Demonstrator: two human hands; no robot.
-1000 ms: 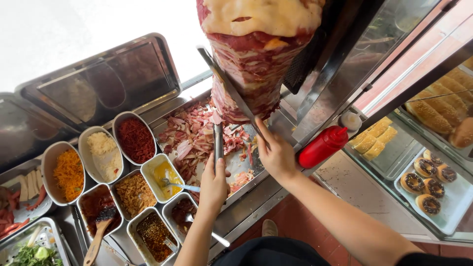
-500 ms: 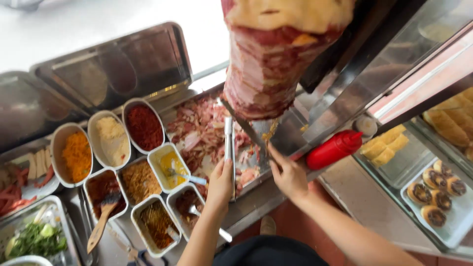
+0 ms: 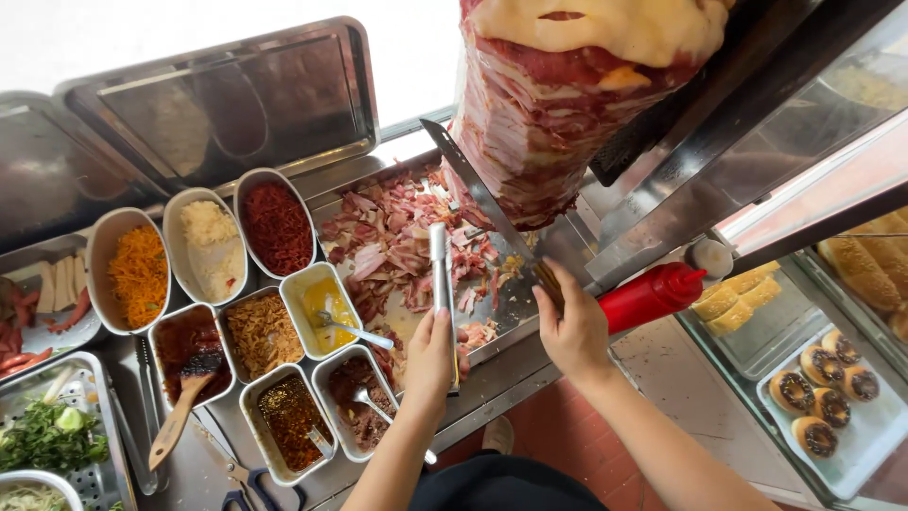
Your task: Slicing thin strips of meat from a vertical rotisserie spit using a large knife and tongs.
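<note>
Head view: right hand [image 3: 570, 326] has its grip closed on the handle of a long knife [image 3: 478, 194], blade angled up-left and lying against the lower side of the stacked meat cone [image 3: 558, 114]; left hand [image 3: 430, 358] has its grip closed around metal tongs [image 3: 440, 270], narrow, pointing up over the steel tray [image 3: 515, 308] of shaved meat [image 3: 397, 237]. Left of the tray sit steel tubs of toppings [image 3: 274, 227]; a red squeeze bottle [image 3: 651, 295] lies on the tabletop just right of the right hand, glazed pastries [image 3: 832, 393] further right.

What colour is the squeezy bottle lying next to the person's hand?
Red, with a white cap. The bottle lies beside the right hand, clearest in the head view.
</note>
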